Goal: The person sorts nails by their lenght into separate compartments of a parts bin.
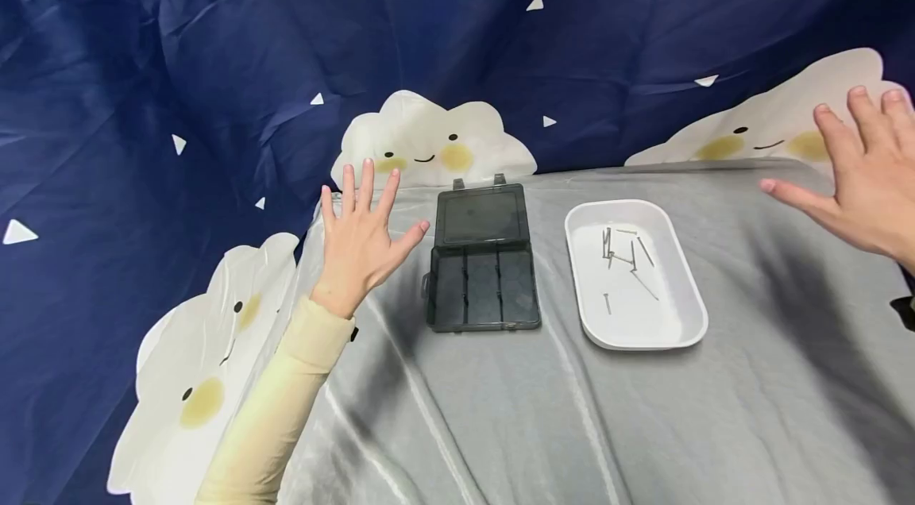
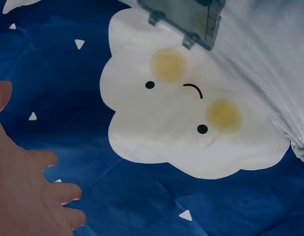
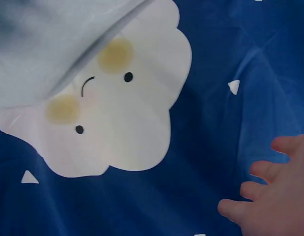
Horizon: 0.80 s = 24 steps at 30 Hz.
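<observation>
My left hand (image 1: 360, 249) is raised with its fingers spread, just left of a dark translucent plastic organizer box (image 1: 482, 322), and holds nothing. The box's lid (image 1: 482, 216) lies folded back, and dividers split its base into three compartments with nothing visible inside. On the far right, my right hand (image 1: 875, 175) hovers with straight, spread fingers and touches nothing. Nearest to it is a white tray (image 1: 682, 322), holding several loose screws or nails (image 1: 645, 285), too small to tell which. The left wrist view catches a corner of the lid (image 2: 179, 19).
Wrinkled grey cloth (image 1: 500, 425) covers the table under box and tray. Behind and to the left hangs a dark blue fabric (image 1: 236, 28) with white triangles and smiling clouds (image 1: 436, 136). Both arms cast shadows on the grey cloth.
</observation>
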{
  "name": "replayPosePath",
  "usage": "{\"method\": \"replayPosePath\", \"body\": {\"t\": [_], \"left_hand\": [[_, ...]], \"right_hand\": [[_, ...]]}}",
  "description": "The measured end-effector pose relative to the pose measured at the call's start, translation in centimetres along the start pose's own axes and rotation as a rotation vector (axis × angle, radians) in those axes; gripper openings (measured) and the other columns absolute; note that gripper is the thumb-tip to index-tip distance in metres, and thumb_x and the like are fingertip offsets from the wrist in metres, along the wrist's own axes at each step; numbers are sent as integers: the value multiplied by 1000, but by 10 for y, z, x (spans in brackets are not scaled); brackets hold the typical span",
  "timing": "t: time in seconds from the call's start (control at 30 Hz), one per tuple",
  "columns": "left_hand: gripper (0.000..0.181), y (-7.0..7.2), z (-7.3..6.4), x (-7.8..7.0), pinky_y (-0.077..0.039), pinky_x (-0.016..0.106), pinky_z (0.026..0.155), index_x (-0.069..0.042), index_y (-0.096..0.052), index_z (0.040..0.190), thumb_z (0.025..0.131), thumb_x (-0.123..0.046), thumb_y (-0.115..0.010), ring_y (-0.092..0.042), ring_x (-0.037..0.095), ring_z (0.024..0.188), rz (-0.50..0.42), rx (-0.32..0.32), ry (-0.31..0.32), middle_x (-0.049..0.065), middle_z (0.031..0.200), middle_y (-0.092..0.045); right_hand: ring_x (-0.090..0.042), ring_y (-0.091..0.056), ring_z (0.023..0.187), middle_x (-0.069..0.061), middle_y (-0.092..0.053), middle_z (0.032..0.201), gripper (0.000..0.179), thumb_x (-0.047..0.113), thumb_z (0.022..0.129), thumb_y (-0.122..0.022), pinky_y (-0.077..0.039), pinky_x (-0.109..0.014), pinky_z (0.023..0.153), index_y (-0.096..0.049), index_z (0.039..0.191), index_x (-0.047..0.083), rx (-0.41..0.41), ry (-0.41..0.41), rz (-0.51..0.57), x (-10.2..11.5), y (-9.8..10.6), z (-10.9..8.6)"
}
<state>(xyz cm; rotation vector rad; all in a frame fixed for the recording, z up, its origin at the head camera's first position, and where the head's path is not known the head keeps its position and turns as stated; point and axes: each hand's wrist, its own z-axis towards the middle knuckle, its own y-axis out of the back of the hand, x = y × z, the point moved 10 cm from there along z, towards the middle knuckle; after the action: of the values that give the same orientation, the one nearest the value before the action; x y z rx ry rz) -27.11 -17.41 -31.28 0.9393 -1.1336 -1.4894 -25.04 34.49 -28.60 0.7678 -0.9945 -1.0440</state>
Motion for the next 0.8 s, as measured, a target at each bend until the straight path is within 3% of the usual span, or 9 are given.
{"method": "replayPosePath", "body": {"t": [0.17,0.37,0.5,0.57,0.67,0.8], "left_hand": [[84,5,-2,-4,-1,61,115,-31,-22,154,86,-78,-32,5,30,150,-31,-39,-3,4,164,0],[81,10,-5,-5,-3,62,114,-31,-25,153,86,-74,-39,4,29,151,-90,-117,-4,5,164,1],[80,4,-7,-5,-7,61,114,-30,-24,154,87,-70,-44,2,29,151,-210,-118,-3,6,164,-1],[79,-3,-9,-5,-9,61,113,-30,-23,154,88,-68,-45,1,30,151,-286,-105,9,7,164,-2],[77,-14,-13,-3,-13,60,111,-29,-25,153,89,-67,-45,-7,33,150,-363,-93,35,10,163,-9],[76,-32,-17,0,-17,60,107,-26,-28,152,91,-67,-43,-20,37,145,-436,-62,77,13,159,-20]], "right_hand": [[-49,-9,145,-33,-23,152,122,93,72,-32,0,-51,119,-38,140,-8,-167,98,61,18,16,-4],[-50,-17,142,-33,-33,147,119,94,72,-26,-7,-58,117,-45,132,-7,-239,151,-1,38,20,-12],[-49,-21,141,-28,-37,146,96,78,82,-43,-14,-64,113,-47,133,-3,-240,133,34,40,18,-21],[-49,-26,138,-27,-40,145,81,63,85,-53,-17,-63,111,-49,133,-2,-252,132,75,42,18,-26],[-53,-36,126,-31,-47,134,76,56,84,-54,-21,-57,109,-53,128,-6,-328,176,137,50,21,-32],[-52,-43,108,-34,-54,115,62,38,81,-60,-26,-52,100,-57,122,-9,-383,176,226,54,17,-38]]}}
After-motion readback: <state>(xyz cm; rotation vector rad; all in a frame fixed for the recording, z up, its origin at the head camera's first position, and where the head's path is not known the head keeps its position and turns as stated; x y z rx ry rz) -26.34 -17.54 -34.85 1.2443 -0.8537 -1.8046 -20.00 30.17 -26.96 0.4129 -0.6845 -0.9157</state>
